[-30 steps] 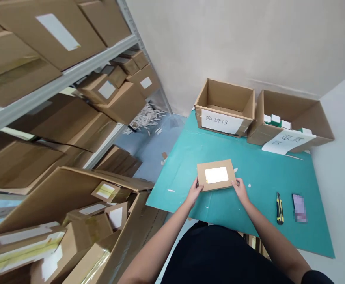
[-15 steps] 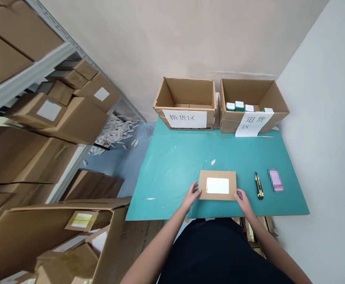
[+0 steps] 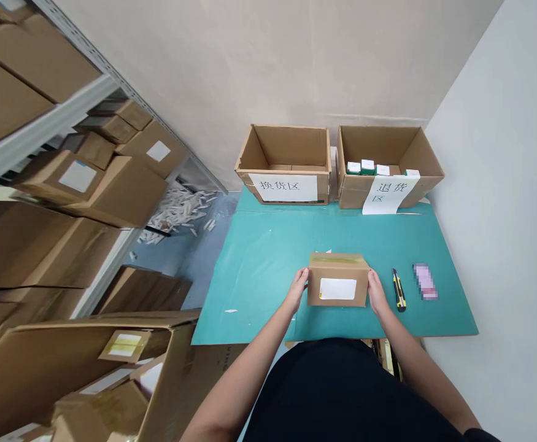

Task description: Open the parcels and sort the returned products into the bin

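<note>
Gripping a small cardboard box [image 3: 337, 288] between both hands, the person stands at the near edge of a teal surface [image 3: 250, 294], with dark clothing [image 3: 342, 393] filling the bottom of the view. The left hand [image 3: 297, 290] presses on the box's left end and the right hand [image 3: 377, 292] on its right end. The fingers [image 3: 301, 276] of both hands lie close against the cardboard, holding the box rather than spreading wide. The box sits on the surface near its near edge, with a white label [image 3: 337, 288] on the face toward the person and a strip of yellowish packing tape [image 3: 336, 259] across the top.

Just beyond the right hand lies a yellow-and-black utility knife [image 3: 399, 290], and beside it a phone [image 3: 425, 281] with its screen blurred out. To the lower left, off the surface, stands a large open carton [image 3: 88, 380] holding smaller parcels.

At the far edge of the surface are two open cartons side by side. The left carton [image 3: 283, 153] carries a white paper sign [image 3: 283, 187] reading 换货区. The right carton [image 3: 390, 147] has a paper sign [image 3: 390, 195] reading 退货区 and holds a row of small white-and-green boxes [image 3: 367, 167]. Left of the surface, white scraps [image 3: 178, 212] lie heaped on a blue-grey floor [image 3: 194, 264], beside metal shelving [image 3: 42, 116] stacked with cartons [image 3: 112, 190]. A beige wall [image 3: 250, 61] rises behind it all.
</note>
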The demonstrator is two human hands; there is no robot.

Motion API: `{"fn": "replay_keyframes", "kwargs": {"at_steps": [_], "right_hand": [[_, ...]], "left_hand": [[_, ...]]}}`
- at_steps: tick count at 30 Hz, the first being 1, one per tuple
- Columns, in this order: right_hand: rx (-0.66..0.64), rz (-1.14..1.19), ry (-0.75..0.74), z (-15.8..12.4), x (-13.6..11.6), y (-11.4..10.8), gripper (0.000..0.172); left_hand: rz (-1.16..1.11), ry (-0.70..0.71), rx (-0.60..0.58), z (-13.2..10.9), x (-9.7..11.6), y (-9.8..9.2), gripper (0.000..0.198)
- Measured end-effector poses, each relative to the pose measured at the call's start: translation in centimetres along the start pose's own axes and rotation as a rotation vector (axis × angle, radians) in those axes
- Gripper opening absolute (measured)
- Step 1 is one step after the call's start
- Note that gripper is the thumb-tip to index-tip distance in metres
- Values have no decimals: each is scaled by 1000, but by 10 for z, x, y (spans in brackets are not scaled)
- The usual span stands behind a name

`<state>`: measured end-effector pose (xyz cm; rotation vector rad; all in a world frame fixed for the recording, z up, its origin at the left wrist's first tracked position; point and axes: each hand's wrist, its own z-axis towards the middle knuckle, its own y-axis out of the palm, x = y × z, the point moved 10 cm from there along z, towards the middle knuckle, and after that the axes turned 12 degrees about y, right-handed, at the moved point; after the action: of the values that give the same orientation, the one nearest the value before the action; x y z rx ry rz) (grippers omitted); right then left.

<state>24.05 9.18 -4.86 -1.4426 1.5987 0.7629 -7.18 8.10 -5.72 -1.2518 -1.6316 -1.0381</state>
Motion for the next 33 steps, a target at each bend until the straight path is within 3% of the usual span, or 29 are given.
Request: {"fn": "replay_keyframes", "kwargs": {"at_steps": [4,9,12,16,20,24,29,33], "right_hand": [[22,29,57,-11,10,-13,62],[90,-5,81,-17,29,-27,53],[53,37,95,-14,33,-29,56],[-20,41,123,0,22,-19,62],[-101,57,67,12,2,-4,65],[-98,53,36,15,-1,-6,68],[-73,83,27,-5,14,-17,66],[-86,91,105,-30,37,-21,62]], "left_hand": [[4,54,41,-4,-9,-8,60],[-15,-15,52,-17,-41,-22,83],[-10,-62,56,-21,-50,-26,83],[-40,-82,45,-12,-42,-14,75],[-53,56,-48,7,-16,7,72],[-32,143,-80,14,-7,7,71],[37,98,-90,-4,-27,-4,79],[-39,47,-172,-32,-37,-9,86]]}}
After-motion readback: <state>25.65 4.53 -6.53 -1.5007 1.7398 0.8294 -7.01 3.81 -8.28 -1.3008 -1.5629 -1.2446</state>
